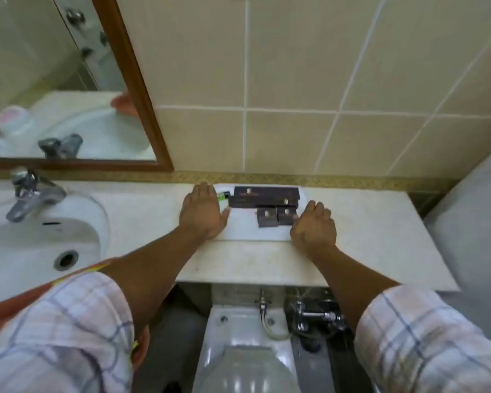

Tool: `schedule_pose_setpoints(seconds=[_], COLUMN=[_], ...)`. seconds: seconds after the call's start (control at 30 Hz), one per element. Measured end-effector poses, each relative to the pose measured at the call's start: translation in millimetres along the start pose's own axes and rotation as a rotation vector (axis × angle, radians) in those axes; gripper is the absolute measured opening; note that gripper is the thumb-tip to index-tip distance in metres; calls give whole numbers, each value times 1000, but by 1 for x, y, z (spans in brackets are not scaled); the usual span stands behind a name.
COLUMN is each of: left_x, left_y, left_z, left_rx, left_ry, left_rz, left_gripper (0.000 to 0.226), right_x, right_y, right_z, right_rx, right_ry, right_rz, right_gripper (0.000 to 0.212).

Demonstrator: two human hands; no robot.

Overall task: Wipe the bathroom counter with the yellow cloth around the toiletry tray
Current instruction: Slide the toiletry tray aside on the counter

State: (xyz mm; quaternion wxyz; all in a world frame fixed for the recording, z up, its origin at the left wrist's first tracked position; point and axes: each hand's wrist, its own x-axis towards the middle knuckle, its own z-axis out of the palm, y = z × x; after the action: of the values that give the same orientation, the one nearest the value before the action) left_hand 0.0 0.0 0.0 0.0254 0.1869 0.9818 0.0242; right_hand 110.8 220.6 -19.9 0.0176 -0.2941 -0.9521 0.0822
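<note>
i am looking first at the grip of each hand. the left hand (203, 212) is lying flat with the fingers stretched out and together, pressing on the left edge of the white toiletry tray (253, 232); it is holding nothing. the right hand (313, 226) is resting at the right front corner of the tray with the fingers curved downward; it seems to be touching the tray edge, but i cannot tell if the fingers are closing on it or only leaning there.

on the tray, dark flat boxes (265, 197) are lying toward the back, and a small green item (223, 197) is sitting just beside the left fingertips. the tray is standing at the back of the tabletop (250, 262), close to the tiled wall (295, 80).

the yellow cloth is not showing anywhere in this view, so neither hand is wiping. i am judging that the wiping around the tray is not yet under way here: both hands are busy with the tray itself, perhaps for shifting or steadying it. the tabletop in front of the tray is showing faint yellowish marks, so this part is likely still waiting for cleaning. to the left, the sink (40, 245) and the tap (29, 191) are standing well apart from the tray.
</note>
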Motion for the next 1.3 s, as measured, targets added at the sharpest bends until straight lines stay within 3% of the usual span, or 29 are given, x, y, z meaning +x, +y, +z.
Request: schedule_pose_setpoints(seconds=[0.1,0.17,0.53,0.67,0.77,0.9,1.13,1.3], left_x=[20,31,60,66,73,81,104,120], left_y=[-8,-13,-8,10,49,132,324,392], left_z=[13,14,23,4,-6,6,18,33], left_rx=[-190,-279,-328,-294,-251,-179,-19,153], left_ry=[-49,-135,-128,-116,-143,-188,-98,-2], left_rz=[-225,-329,-400,-300,-176,49,536,732], left_gripper=[42,31,15,15,13,16,32,27], right_x=[22,36,63,50,21,-49,-97,-86], right_y=[6,9,19,42,80,140,213,225], right_z=[8,9,15,-7,-25,-31,-26,-10], right_rx=[106,154,303,378,490,570,971,1168], right_ry=[-26,-78,-48,-14,47,85,268,365], right_rz=[73,126,221,230,337,502,1032,1155], right_gripper=[35,31,16,3,17,19,5,7])
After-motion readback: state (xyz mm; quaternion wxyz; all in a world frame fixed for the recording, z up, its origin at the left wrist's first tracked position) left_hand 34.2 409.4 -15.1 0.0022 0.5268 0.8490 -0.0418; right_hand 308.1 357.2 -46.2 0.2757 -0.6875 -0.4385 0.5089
